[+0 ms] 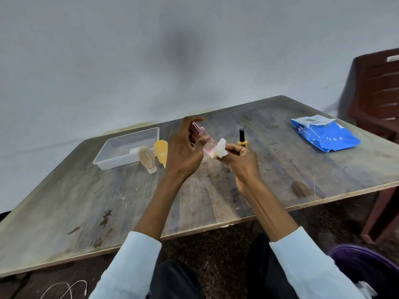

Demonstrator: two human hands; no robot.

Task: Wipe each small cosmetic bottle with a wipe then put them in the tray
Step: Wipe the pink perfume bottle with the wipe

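Left hand point(183, 152) grips a pink cosmetic bottle point(204, 138), thumb and fingers curled round its cap end so the bottle lies tilted above the wooden table point(280, 169), its cap toward 11 o'clock and its base toward 5 o'clock. Right hand point(239, 160) pinches a crumpled white wipe point(220, 148) between thumb and fingers and presses it against the bottle's lower end; the two hands meet just above the middle of the table. At 9 o'clock from the hands a clear plastic tray point(101, 162) sits on the table, with nothing plainly visible inside it. Just beside the tray's near right corner, two squeeze bottles stand cap-down and close together: a beige bottle point(147, 158) nearer the viewer and a yellow bottle point(161, 151) behind it, partly hidden by the left hand. At 1 o'clock from the right hand, near the wipe but apart from it, a small yellow nail polish bottle point(242, 140) with a tall black cap stands upright. Well off toward 2 o'clock lies a blue wipes pack point(328, 137), its white flap lifted. Beyond the table's far right corner stands a dark brown plastic chair point(377, 93). Light sleeves point(133, 266) cover both forearms near the bottom edge.
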